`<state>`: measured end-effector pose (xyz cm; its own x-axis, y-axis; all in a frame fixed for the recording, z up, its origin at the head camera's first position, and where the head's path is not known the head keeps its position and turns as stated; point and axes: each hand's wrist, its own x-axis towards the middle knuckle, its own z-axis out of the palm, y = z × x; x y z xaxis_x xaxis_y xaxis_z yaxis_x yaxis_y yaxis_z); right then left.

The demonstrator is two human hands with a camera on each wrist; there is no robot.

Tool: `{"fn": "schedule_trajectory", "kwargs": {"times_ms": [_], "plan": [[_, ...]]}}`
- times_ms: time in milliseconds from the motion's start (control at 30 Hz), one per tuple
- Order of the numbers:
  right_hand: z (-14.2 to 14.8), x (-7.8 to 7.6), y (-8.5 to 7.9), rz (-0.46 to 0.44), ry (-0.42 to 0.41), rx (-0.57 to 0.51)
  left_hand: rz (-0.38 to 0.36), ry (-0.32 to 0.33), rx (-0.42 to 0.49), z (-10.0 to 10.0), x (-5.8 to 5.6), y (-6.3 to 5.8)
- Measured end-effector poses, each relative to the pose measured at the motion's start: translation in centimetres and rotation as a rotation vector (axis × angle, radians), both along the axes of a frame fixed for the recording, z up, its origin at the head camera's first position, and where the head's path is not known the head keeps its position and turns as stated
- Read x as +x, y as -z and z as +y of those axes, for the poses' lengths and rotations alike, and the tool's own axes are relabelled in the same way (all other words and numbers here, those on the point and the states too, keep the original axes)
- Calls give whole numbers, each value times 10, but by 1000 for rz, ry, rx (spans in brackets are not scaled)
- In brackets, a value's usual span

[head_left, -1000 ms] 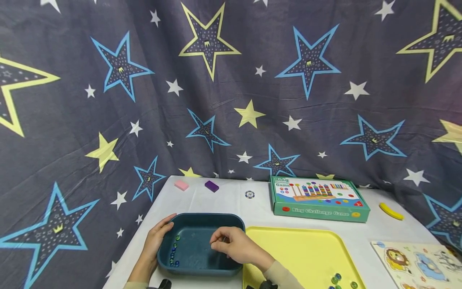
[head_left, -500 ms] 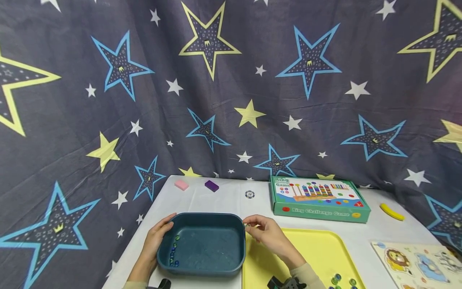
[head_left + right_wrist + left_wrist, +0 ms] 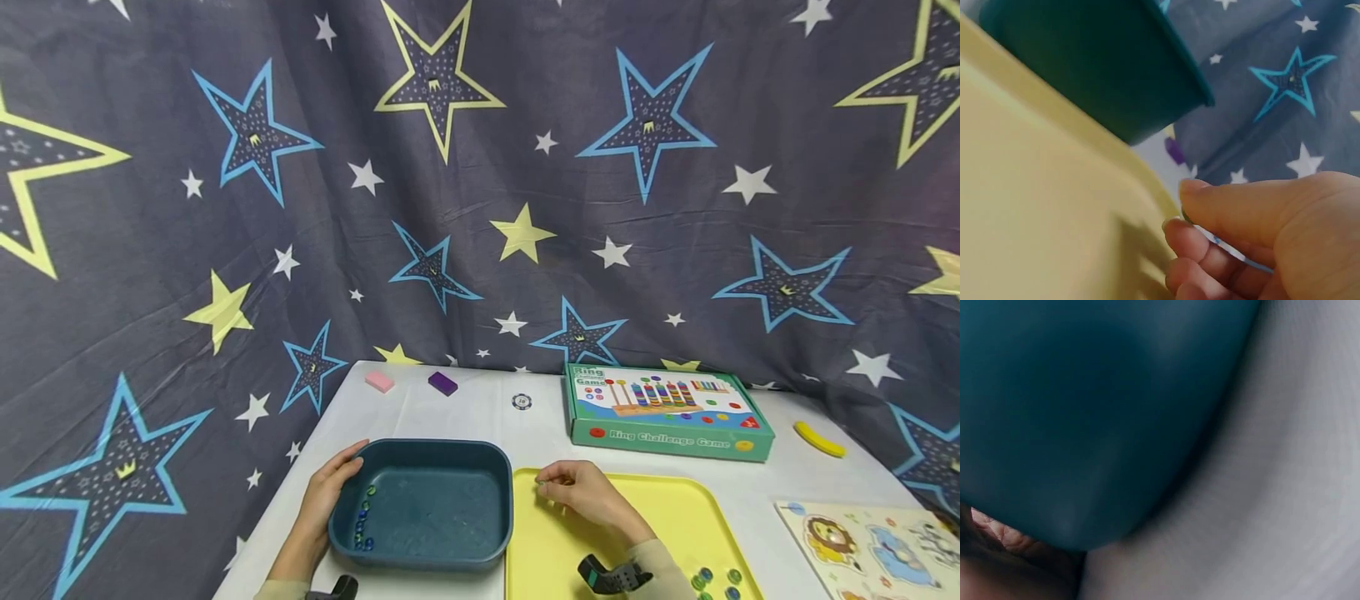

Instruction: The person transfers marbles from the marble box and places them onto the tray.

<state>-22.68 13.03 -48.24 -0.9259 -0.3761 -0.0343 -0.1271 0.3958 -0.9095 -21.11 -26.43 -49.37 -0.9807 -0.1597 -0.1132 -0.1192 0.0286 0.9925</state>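
In the right hand (image 3: 588, 496), thumb and fingers are drawn together, the grip closed to a pinch on a small greenish marble (image 3: 540, 481). Half a second ago it was at the 3 o'clock rim of the teal tub (image 3: 435, 508); now it hangs over the 11 o'clock part of the yellow tray (image 3: 675, 508). So this marble looks to be out of the tub but not yet set down.

By the head view, the tub lies at the right hand's 9 o'clock; the left hand (image 3: 326, 492) has stayed holding its 10 o'clock edge. Glass marbles (image 3: 368, 544) line its inside from 8 to 10 o'clock; loose marbles (image 3: 734, 576) lie toward the tray's 5 o'clock.

Fingers cover most of the pinched marble, leaving a sliver in the right wrist view. Blurred tub wall and bench fill most of the left wrist view. The tray's near edge is cut off, so its marbles cannot be counted.
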Motion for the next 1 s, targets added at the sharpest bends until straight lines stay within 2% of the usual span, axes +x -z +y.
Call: {"fn": "schedule_trajectory", "kwargs": {"times_ms": [100,233,367,1000], "plan": [[-1,0,5,47,-11,45,3,5,2,0,-1,0],[-4,-1,11,137,16,151,7,6,-3,0,0,-1],[-6,0,12,175,35,216,13,4,-3,1,1,-2],[-10,3,12,229,30,256,17,9,-2,1,-1,3]]}}
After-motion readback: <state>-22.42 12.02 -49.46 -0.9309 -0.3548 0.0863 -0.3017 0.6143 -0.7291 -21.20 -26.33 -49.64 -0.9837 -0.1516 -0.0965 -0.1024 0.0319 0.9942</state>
